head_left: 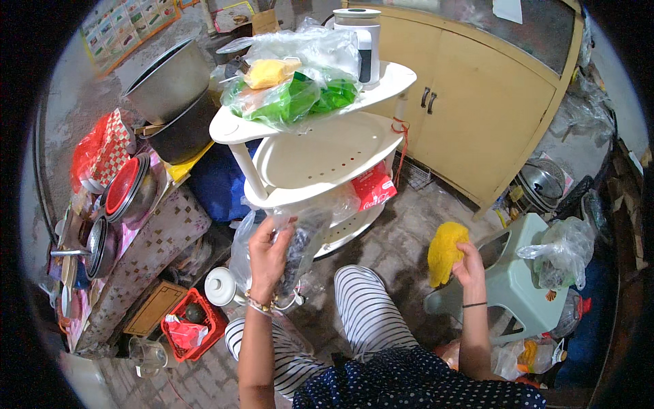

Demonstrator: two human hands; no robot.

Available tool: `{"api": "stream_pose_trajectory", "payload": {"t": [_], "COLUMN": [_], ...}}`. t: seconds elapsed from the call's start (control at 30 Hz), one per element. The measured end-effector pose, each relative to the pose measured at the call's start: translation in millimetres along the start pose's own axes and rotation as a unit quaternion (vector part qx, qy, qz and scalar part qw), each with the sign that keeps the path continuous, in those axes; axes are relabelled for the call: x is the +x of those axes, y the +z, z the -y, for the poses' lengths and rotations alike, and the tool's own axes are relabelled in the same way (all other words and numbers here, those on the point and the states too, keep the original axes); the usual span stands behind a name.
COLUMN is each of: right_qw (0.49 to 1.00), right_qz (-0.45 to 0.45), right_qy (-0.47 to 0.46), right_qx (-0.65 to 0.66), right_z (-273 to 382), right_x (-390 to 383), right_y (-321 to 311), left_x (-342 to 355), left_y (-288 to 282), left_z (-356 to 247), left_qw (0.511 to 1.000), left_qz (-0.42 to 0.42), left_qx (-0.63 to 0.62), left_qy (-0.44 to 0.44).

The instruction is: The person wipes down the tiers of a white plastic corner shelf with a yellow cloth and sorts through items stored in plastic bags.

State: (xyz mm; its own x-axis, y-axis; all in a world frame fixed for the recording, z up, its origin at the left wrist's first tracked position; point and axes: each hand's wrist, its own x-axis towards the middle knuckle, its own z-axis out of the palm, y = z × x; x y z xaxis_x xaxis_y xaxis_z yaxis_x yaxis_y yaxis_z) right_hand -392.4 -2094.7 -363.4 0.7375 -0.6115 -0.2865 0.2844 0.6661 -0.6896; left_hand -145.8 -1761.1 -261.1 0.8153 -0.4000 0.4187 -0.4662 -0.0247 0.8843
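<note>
A three-shelf rack (320,153) stands ahead, with a kettle (361,41) and bagged goods (293,82) on its top shelf. Left of it — stacked pots (170,102); right and behind — a cupboard (477,102). A stool (524,279) stands to the right, and a crate (187,324) sits at lower left.

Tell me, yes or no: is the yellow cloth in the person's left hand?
No, the yellow cloth is gripped by the right hand, while the left hand clutches a clear plastic bag.
</note>
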Motion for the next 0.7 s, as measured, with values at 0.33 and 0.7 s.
{"api": "stream_pose_trajectory", "payload": {"t": [0.33,0.7], "right_qw": [0.994,0.998], "right_qz": [-0.051,-0.041], "right_qy": [0.002,-0.011], "right_qx": [-0.093,-0.045], "right_z": [-7.0,-16.2], "right_x": [1.6,7.7], "right_y": [-8.4,-8.8], "left_x": [91.3,118.9], "left_y": [60.5,69.8], "left_z": [-64.4,60.1], "left_qw": [0.860,0.786], "left_qz": [-0.071,0.065], "left_qx": [0.272,0.559], "left_qy": [0.427,0.254]}}
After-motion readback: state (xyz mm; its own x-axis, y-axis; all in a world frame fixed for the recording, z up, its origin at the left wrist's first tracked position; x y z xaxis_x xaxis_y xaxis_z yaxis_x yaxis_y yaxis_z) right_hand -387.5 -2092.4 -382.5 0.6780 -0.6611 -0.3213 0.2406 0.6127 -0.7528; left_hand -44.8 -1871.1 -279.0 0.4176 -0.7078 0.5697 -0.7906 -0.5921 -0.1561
